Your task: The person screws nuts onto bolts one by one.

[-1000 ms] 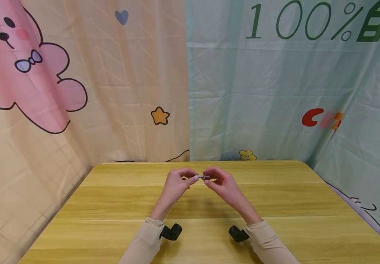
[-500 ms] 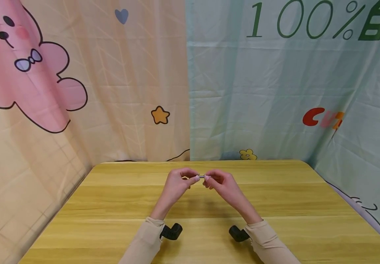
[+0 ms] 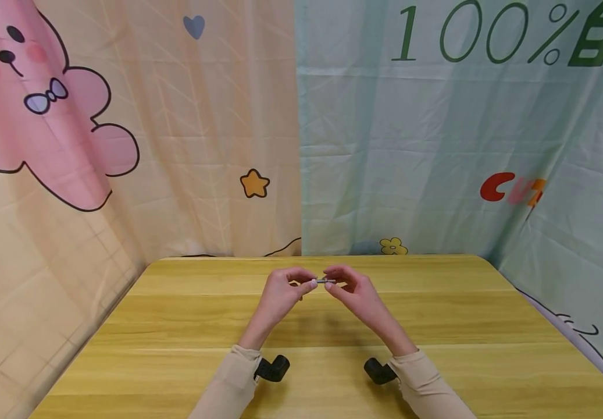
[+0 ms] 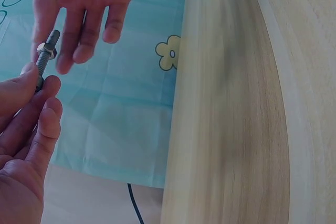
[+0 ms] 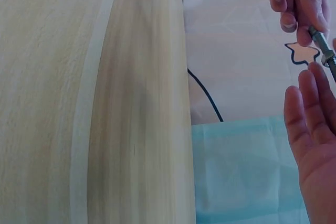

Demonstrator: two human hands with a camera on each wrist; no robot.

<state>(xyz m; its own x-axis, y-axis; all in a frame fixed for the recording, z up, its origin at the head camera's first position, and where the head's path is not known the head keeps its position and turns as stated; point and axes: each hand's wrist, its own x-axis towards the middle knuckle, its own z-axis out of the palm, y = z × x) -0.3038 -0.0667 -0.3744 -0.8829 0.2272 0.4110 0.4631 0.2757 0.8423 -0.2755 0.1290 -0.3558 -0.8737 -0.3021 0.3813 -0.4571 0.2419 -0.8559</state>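
Observation:
A metal bolt [image 4: 42, 65] lies nearly level above the table, its head end pinched between the thumb and fingers of my left hand [image 3: 282, 289]. Partway along the thread sits a hex nut [image 4: 47, 51], and the bolt's free end sticks out past it towards my right hand [image 3: 350, 289]. In the right wrist view, the right fingers [image 5: 313, 109] are fairly straight beside the nut. The right thumb and fingers stand apart around the bolt's free end in the head view; whether a fingertip touches the nut I cannot tell.
Beneath both hands spreads a wooden table [image 3: 327, 372]. Behind it hang printed curtains [image 3: 411, 145], and more fabric runs along both sides. Each wrist carries a black camera mount [image 3: 274, 368].
Half a second ago the right thumb and fingers pinched the nut; now they have spread apart from it. A second ago they were similarly spread. My left hand has kept its hold on the bolt.

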